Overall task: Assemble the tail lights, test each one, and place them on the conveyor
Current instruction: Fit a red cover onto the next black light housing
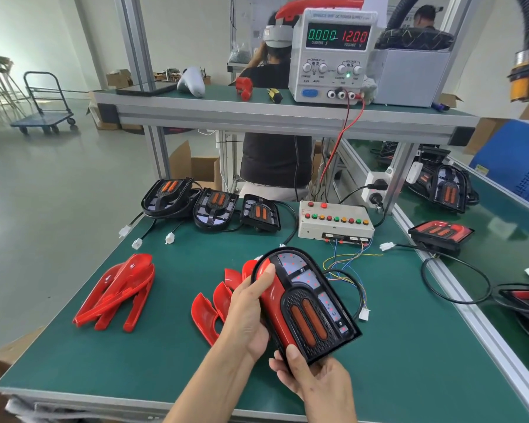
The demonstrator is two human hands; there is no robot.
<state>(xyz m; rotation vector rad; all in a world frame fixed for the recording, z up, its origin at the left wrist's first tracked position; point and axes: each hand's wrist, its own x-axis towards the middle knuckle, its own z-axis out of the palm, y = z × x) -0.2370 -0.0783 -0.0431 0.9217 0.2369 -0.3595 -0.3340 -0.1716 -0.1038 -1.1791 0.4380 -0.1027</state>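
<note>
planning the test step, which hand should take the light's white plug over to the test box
Right, probably. The right hand only pinches the tail light's near edge, on the side of the white plug and test box. The left hand wraps its far side, carrying it.

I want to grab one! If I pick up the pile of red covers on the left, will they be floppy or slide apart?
Probably stiff: the red covers look like glossy moulded plastic holding curved shapes. They lie loosely stacked, so they would likely slide apart if lifted together. They look thin and hollow, so probably light.

2 bare forearms and hands [251, 312], no sleeves, gloves or jewellery visible.
</note>
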